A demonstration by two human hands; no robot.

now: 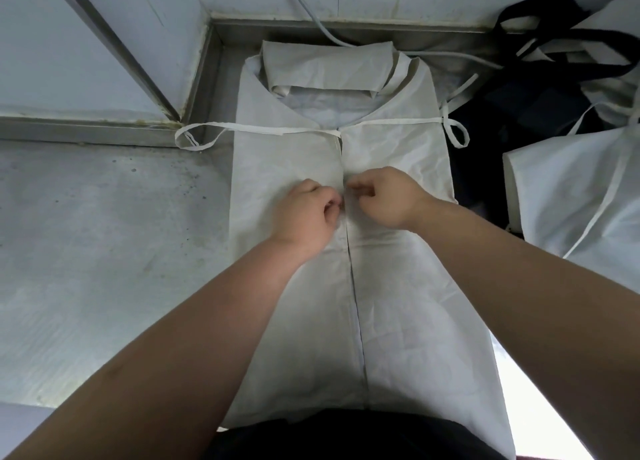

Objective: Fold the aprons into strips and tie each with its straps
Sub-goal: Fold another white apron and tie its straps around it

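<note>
A white apron (pixel 398 304) lies lengthwise on the steel table (pixel 104 252), both side flaps folded in so their edges meet along a centre seam. Its neck band is folded down at the far end. One strap (pixel 221 127) runs off to the left in a loop, the other strap (pixel 408 122) runs right and ends in a loop. My left hand (pixel 304 214) pinches the left flap's edge at the seam. My right hand (pixel 384 196) pinches the right flap's edge just across from it, the two hands almost touching.
More white aprons (pixel 571 189) with loose straps lie at the right. Dark fabric with black straps (pixel 540 44) is heaped at the back right. A grey cable (pixel 311 16) hangs over the raised steel rim (pixel 204 79) at the back. White wall panels stand behind.
</note>
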